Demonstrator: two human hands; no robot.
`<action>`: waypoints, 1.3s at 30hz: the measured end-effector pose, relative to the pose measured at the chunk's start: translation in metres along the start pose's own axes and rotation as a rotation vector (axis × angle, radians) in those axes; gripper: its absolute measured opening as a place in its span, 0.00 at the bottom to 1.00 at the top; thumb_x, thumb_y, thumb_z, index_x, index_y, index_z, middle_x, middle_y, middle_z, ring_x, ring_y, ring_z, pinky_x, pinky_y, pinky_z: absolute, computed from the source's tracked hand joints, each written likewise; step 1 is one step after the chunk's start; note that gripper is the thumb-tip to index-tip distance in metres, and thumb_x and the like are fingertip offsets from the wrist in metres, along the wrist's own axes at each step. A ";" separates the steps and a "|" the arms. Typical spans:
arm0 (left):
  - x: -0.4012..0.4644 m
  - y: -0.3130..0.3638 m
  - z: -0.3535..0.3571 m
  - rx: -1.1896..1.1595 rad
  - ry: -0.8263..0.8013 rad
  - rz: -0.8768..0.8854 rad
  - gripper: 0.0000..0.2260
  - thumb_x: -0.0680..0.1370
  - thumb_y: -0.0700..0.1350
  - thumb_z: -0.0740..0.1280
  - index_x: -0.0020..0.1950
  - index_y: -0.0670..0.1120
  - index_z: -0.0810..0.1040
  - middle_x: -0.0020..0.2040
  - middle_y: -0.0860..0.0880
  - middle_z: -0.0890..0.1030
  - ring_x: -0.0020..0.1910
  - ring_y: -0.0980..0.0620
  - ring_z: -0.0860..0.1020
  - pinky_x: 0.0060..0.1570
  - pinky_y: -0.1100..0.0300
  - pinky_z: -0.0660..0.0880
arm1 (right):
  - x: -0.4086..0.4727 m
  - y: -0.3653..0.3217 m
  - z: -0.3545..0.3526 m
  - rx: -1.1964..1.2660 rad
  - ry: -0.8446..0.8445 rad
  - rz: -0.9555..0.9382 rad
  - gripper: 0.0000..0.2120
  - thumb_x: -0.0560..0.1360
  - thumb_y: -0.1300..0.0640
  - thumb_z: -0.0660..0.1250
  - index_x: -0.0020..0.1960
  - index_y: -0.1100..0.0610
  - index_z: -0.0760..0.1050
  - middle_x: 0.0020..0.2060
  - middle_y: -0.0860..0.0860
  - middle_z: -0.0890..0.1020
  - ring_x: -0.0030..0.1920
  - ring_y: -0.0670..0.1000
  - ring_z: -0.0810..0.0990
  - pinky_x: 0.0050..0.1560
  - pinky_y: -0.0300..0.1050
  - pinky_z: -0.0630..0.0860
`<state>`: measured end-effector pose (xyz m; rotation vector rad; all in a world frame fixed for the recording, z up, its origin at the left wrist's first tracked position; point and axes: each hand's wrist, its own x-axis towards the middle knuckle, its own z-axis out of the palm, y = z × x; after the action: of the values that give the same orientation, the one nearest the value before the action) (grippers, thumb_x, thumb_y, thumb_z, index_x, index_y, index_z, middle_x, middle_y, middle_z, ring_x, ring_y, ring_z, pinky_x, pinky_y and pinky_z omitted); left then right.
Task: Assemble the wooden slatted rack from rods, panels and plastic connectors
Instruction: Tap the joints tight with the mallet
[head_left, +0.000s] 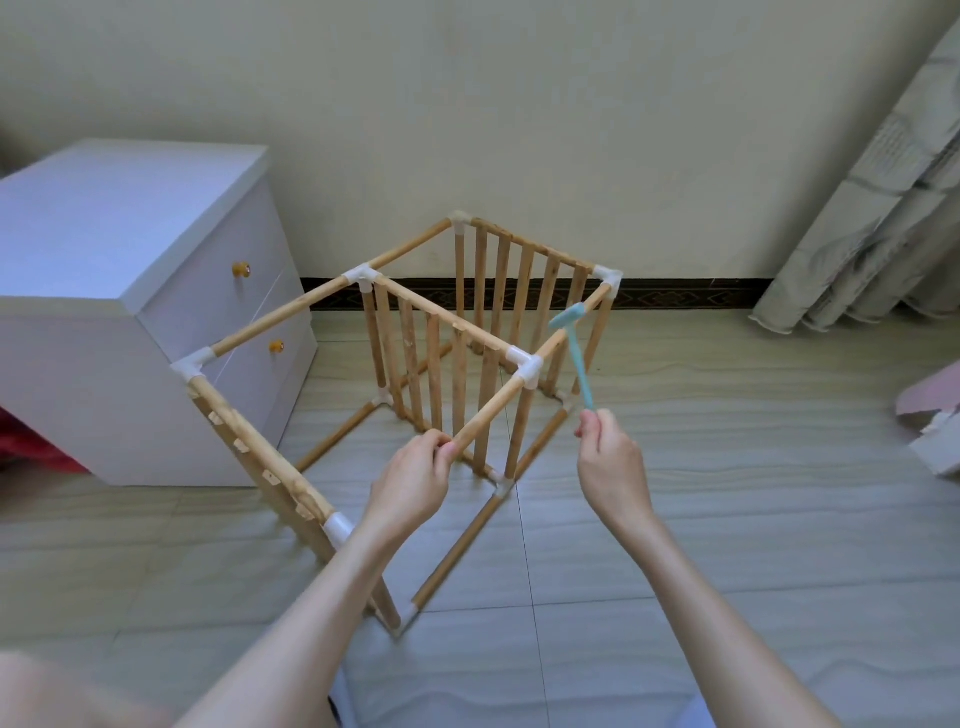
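- Floor (727, 519): pale grey-beige tiles with wavy grain, tile seams visible.
- Wall (519, 104) behind is plain cream, with a dark patterned baseboard (675, 292) along the bottom.
- White cabinet (130, 322) on the left, two drawers with amber knobs (240, 269); stands on the floor just beside the rack's left side.
- Grey-white patterned curtain (883, 208) hangs at the right, hem reaching the floor.
- Pink and white object (935, 415) at the right edge, cut off, cannot tell what it is.
- Red fabric (31, 447) peeks out at the left edge, below the cabinet.
- Wooden rack (415, 364) stands on the floor mid-frame, in front of the person: open box frame of rods joined by white plastic connectors (524, 366) at the corners.
- Two upright slatted panels in place: one at the far side (519, 280), one across the middle (436, 364). Near left top rail has small pale notches along it.
- Loose-ended rod (493, 410) runs from the right middle connector toward the person; its near end is free of any connector.
- Left hand (410, 483) pinches that free end, fingers and thumb curled round the tip, forearm crossing over the near left corner connector (337, 525).
- Right hand (608, 457) grips the bottom of a light blue plastic hammer (574, 348), fingers curled on the handle, head raised and up near the right top rail, not touching it.
- Right hand sits just right of the rack, outside the frame; left hand is inside the near open bay.
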<state>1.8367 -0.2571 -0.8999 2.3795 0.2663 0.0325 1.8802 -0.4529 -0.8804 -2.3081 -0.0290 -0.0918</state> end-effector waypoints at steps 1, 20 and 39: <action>0.001 -0.001 0.000 -0.022 -0.002 0.003 0.11 0.82 0.50 0.55 0.53 0.49 0.75 0.43 0.52 0.74 0.42 0.54 0.73 0.40 0.57 0.71 | -0.006 0.000 0.000 0.075 0.025 0.009 0.13 0.82 0.54 0.49 0.44 0.55 0.68 0.33 0.49 0.73 0.36 0.52 0.71 0.37 0.49 0.63; -0.071 -0.069 -0.025 0.460 0.313 0.371 0.15 0.74 0.58 0.61 0.45 0.48 0.78 0.38 0.55 0.76 0.41 0.50 0.75 0.62 0.49 0.62 | -0.040 -0.032 0.083 0.645 0.036 0.105 0.09 0.82 0.55 0.53 0.54 0.57 0.70 0.44 0.45 0.74 0.47 0.47 0.74 0.44 0.34 0.71; -0.005 0.057 -0.140 0.375 0.365 0.590 0.15 0.72 0.57 0.61 0.38 0.48 0.80 0.37 0.59 0.73 0.48 0.54 0.68 0.58 0.57 0.51 | 0.068 -0.115 0.010 0.468 -0.143 -0.301 0.12 0.82 0.57 0.53 0.41 0.53 0.67 0.32 0.50 0.70 0.32 0.45 0.68 0.31 0.33 0.68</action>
<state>1.8279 -0.2049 -0.7585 2.7312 -0.2969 0.7549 1.9428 -0.3685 -0.7975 -1.8240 -0.4267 -0.0646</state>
